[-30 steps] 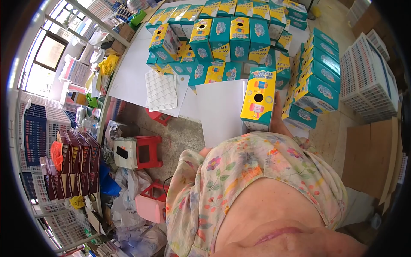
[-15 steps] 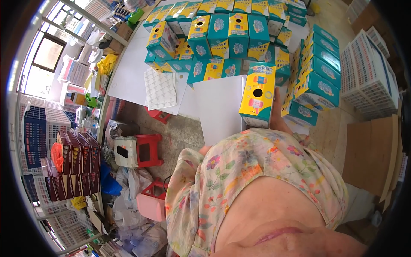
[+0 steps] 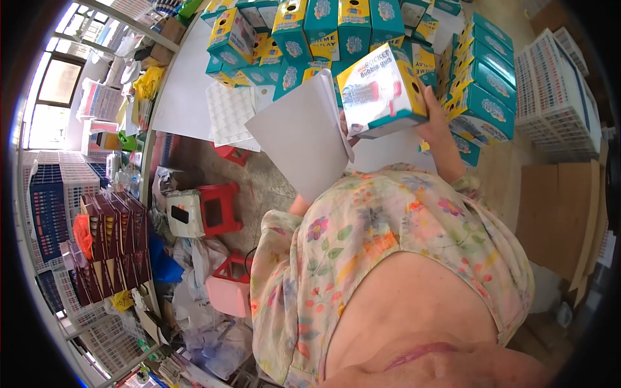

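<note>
Held box: teal, yellow and white carton, raised before the torso at the near side of the table; tilted, white picture face toward the wearer, yellow face with a round hole toward the right.
Right hand: pressed against the carton's right end, gripping it; the box lies to the left of this palm, forward of the wrist.
Left hand: mostly hidden; fingers show at the carton's lower left edge. Full closure cannot be told.
Paper sheets: white, tilted, over the left forearm, reaching the carton's left side.
Progress: judged part-way. The held carton appears formed but is not set down; like cartons are grouped on the table. The number outstanding cannot be established.
Rear boxes: similar cartons in rows, beyond the held one.
Right-hand stack: more such cartons, beyond the right hand.
Grid-marked sheet: flat on the table, left of the paper.
Floor side: red stool, lower left.
</note>
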`<control>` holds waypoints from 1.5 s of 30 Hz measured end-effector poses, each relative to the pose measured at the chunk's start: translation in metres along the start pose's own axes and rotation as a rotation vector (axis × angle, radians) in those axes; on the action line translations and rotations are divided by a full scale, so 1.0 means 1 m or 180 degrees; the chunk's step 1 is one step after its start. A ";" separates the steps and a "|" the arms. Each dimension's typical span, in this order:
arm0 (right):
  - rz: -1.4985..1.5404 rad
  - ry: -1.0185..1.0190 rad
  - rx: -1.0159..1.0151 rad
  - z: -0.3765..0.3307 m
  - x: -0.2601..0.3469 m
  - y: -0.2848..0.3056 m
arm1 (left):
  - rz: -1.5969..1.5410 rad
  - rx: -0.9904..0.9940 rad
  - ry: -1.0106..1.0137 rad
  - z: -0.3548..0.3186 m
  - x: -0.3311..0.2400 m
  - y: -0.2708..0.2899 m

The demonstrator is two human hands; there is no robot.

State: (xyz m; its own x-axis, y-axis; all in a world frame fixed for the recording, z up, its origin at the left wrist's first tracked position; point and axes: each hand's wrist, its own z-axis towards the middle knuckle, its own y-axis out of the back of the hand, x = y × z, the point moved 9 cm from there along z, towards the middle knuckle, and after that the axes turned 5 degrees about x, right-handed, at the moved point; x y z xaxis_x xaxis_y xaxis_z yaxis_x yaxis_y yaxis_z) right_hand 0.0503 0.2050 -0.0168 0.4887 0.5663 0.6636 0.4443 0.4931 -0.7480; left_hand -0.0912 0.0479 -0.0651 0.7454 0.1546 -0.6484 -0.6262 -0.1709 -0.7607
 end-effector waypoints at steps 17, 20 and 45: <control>-0.0009 -0.0009 -0.0248 0.002 -0.009 0.011 | -0.0102 0.0233 0.0149 -0.001 -0.010 -0.004; -0.0212 -0.0049 0.0080 0.003 -0.007 0.002 | 0.0394 0.0126 0.0135 0.005 -0.011 0.002; -0.0021 -0.1136 0.0795 -0.019 -0.079 -0.031 | 0.1323 0.0282 -0.0795 -0.051 -0.078 -0.090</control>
State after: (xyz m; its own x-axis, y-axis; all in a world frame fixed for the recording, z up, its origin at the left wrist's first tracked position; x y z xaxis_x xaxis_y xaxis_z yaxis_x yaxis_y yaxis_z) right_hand 0.0120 0.1321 -0.0455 0.1770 0.7338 0.6559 0.2298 0.6172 -0.7525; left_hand -0.0815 0.0020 0.0551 0.3574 0.3212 -0.8770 -0.8842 -0.1860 -0.4285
